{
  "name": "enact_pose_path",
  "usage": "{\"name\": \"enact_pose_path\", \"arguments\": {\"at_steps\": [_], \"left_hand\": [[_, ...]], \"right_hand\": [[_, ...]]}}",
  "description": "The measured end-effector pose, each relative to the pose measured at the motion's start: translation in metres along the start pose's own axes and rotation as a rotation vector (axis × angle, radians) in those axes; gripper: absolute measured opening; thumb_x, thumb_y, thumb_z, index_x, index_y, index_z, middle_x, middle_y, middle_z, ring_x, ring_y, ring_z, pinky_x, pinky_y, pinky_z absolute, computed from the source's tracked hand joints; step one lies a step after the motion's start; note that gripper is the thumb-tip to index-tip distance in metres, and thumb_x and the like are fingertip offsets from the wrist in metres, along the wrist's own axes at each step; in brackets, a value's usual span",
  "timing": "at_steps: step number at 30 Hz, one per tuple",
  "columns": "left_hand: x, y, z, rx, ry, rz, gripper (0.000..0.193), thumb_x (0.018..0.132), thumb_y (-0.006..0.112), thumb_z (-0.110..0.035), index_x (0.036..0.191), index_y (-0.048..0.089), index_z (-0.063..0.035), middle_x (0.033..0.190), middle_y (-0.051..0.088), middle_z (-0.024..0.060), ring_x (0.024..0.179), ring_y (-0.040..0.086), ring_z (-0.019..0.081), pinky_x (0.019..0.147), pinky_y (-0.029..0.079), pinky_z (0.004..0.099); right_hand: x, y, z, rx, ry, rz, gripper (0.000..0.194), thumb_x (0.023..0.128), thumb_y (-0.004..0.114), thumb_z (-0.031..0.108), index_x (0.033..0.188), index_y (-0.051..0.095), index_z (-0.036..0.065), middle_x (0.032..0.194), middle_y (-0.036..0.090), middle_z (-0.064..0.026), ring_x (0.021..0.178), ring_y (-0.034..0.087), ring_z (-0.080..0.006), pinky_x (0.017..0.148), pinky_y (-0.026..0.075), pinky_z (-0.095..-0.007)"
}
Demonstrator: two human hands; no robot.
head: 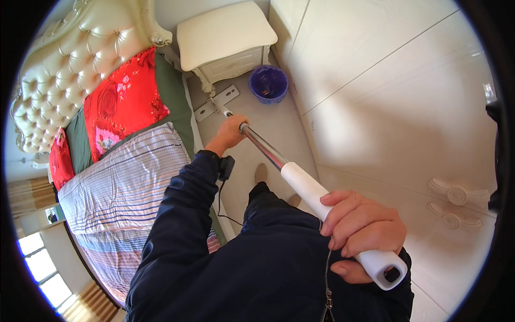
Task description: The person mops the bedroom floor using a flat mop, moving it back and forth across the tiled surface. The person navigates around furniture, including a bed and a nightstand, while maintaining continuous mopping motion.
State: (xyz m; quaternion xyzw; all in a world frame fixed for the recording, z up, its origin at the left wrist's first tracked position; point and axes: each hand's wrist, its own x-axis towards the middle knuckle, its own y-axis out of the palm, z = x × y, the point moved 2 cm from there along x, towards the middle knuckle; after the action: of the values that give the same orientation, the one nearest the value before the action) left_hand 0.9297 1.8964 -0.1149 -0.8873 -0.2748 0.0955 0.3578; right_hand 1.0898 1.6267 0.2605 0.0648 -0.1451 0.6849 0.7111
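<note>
A flat mop with a metal pole runs diagonally from the floor up toward my body. My right hand grips its white handle sleeve close to the end with a hanging hole. Farther down the pole, my left hand is wrapped around it. The flat white mop head lies on the floor at the foot of the nightstand, partly hidden by its joint. The mop's pad underneath cannot be seen.
A bin with a purple liner stands beside the nightstand. To the left is a bed with a tufted headboard, red pillow and striped quilt. Cream wardrobe doors line the right. A cable hangs from my left wrist.
</note>
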Motion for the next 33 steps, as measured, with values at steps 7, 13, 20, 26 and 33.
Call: {"name": "enact_pose_path", "arguments": {"at_steps": [7, 13, 20, 26, 33], "left_hand": [[-0.053, 0.053, -0.030, -0.025, -0.107, -0.257, 0.020, 0.073, 0.074, -0.009, 0.090, 0.062, -0.0114, 0.090, 0.066, 0.0112, 0.091, 0.063, 0.0364, 0.076, 0.051, 0.0459], [-0.106, 0.125, -0.122, 0.016, -0.144, -0.231, 0.023, 0.070, 0.075, -0.008, 0.089, 0.062, -0.0118, 0.088, 0.065, 0.0116, 0.092, 0.062, 0.0376, 0.077, 0.051, 0.0462], [-0.197, 0.223, -0.240, -0.030, -0.123, -0.144, 0.019, 0.075, 0.075, -0.019, 0.086, 0.062, -0.0101, 0.087, 0.066, 0.0121, 0.090, 0.063, 0.0373, 0.076, 0.051, 0.0489], [-0.238, 0.266, -0.312, -0.162, -0.011, 0.136, 0.026, 0.071, 0.079, -0.018, 0.089, 0.061, -0.0093, 0.084, 0.066, 0.0135, 0.082, 0.063, 0.0383, 0.070, 0.050, 0.0471], [-0.211, 0.268, -0.363, -0.109, 0.160, 0.223, 0.019, 0.071, 0.077, -0.018, 0.080, 0.062, -0.0085, 0.078, 0.065, 0.0138, 0.079, 0.063, 0.0385, 0.068, 0.050, 0.0475]], "right_hand": [[-0.041, 0.016, 0.026, -0.036, 0.012, -0.139, 0.020, 0.080, 0.076, 0.015, 0.079, 0.057, 0.008, 0.076, 0.064, -0.0071, 0.075, 0.066, -0.0256, 0.093, 0.050, -0.0511], [-0.126, -0.024, 0.082, -0.070, 0.037, -0.143, 0.026, 0.082, 0.075, 0.023, 0.079, 0.052, 0.012, 0.071, 0.059, -0.0030, 0.068, 0.061, -0.0219, 0.090, 0.050, -0.0470], [-0.267, -0.058, 0.140, 0.001, 0.044, -0.146, 0.025, 0.079, 0.077, 0.022, 0.073, 0.053, 0.015, 0.068, 0.062, 0.0008, 0.065, 0.064, -0.0158, 0.089, 0.051, -0.0379], [-0.339, -0.089, 0.179, 0.043, 0.016, -0.071, 0.026, 0.075, 0.082, 0.020, 0.070, 0.057, 0.015, 0.072, 0.069, 0.0002, 0.070, 0.071, -0.0141, 0.086, 0.055, -0.0343], [-0.403, -0.129, 0.210, 0.078, -0.166, -0.080, 0.026, 0.073, 0.085, 0.014, 0.069, 0.060, 0.018, 0.073, 0.072, -0.0007, 0.065, 0.071, -0.0126, 0.077, 0.057, -0.0269]]}}
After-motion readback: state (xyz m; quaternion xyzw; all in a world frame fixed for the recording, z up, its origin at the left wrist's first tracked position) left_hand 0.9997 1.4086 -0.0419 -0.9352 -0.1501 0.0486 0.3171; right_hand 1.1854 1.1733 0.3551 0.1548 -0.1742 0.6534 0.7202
